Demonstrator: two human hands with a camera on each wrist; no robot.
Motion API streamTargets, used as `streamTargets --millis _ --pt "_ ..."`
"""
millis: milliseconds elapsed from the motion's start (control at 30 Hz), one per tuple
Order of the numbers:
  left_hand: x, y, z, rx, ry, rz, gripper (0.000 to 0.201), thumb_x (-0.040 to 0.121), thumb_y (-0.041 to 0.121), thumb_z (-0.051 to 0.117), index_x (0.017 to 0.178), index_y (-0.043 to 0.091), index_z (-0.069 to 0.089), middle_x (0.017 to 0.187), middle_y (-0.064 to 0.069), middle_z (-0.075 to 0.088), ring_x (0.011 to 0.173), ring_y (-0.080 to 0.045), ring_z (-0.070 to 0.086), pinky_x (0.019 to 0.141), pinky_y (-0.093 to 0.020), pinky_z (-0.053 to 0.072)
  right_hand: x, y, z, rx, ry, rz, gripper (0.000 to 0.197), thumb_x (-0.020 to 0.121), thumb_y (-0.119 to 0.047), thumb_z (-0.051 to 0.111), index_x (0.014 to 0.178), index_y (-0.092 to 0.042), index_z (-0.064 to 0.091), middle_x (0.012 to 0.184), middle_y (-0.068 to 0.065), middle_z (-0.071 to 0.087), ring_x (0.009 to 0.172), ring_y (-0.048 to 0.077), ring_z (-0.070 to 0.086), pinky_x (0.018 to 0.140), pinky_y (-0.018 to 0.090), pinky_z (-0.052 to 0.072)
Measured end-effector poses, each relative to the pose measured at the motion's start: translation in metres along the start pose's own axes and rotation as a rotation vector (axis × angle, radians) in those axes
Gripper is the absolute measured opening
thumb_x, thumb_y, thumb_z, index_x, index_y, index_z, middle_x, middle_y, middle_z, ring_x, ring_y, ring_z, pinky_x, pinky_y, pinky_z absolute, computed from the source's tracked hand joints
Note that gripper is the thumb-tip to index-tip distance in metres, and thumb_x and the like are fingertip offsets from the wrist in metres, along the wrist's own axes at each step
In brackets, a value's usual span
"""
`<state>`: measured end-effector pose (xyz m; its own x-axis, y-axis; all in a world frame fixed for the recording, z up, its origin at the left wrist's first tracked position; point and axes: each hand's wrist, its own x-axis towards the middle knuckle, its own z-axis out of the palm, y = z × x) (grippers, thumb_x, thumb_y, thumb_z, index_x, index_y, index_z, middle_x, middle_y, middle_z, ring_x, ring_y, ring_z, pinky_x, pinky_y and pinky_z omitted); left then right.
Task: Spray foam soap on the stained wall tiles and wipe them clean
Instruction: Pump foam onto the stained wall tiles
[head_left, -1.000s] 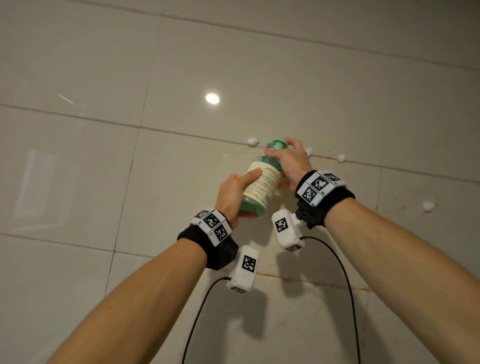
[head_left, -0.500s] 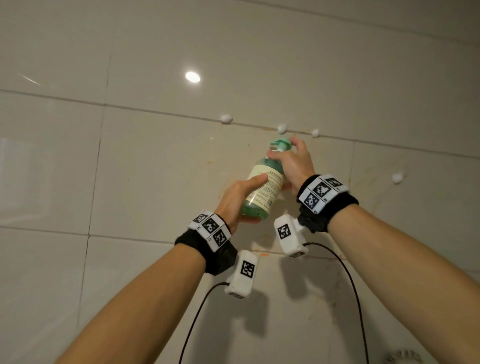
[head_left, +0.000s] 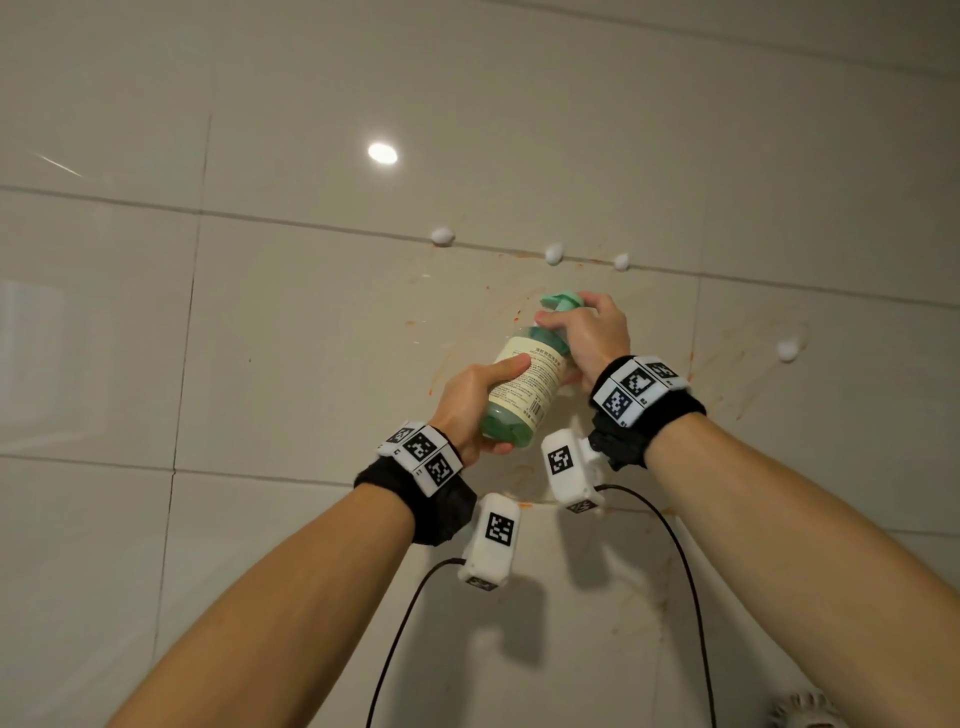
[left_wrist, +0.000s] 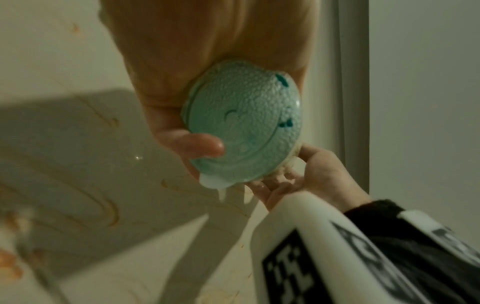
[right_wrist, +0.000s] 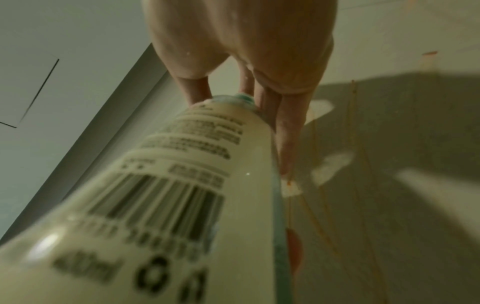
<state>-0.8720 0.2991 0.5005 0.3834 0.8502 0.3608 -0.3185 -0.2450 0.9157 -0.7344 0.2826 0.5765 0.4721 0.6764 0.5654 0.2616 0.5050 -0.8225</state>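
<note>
The left hand (head_left: 470, 402) is wrapped round the lower body of the green translucent plastic foam-soap bottle with a cream label (head_left: 519, 387), thumb lying along the label and the other fingers (left_wrist: 200, 144) curled under its base, while the right hand (head_left: 589, 335) is clamped on the neck with fingers over the mint-green pump head (head_left: 558, 302). The bottle is held in front of the glossy beige wall tiles (head_left: 311, 338), just below the horizontal grout line, near the middle of the head view. Its long axis runs from about 7 o'clock at the base to about 1 o'clock at the pump, tilted toward the wall, and the nozzle seems to face up and left, though the exact outlet is hard to make out. Four white dabs of foam (head_left: 442, 236) sit along and near the grout line, and the orange-red splatter stains (head_left: 698, 364) spread below them, out to 3 o'clock of the bottle and down to 6 o'clock. The step in hand looks like dispensing more foam. To do it well, the left hand should brace the base firmly so the pump stroke does not swing the nozzle, the nozzle should sit close to an uncovered stain, and each press should be full and short. Foam drips from the base in the left wrist view, so the grip may be slippery.
</note>
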Motion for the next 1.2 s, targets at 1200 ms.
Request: streamTargets --millis 1200 --pt "-0.01 -0.062 0.053 -0.155 -0.018 -0.055 0.037 0.086 0.044 0.062 0.104 0.011 0.068 0.073 -0.009 0.069 0.052 -0.022 0.062 0.04 -0.017 0.039 -0.015 0.048 -0.064 0.139 -0.127 0.035 0.05 0.079 -0.007 0.075 0.121 -0.025 0.053 0.113 0.002 0.069 0.088 0.029 0.073 0.06 0.044 0.061"
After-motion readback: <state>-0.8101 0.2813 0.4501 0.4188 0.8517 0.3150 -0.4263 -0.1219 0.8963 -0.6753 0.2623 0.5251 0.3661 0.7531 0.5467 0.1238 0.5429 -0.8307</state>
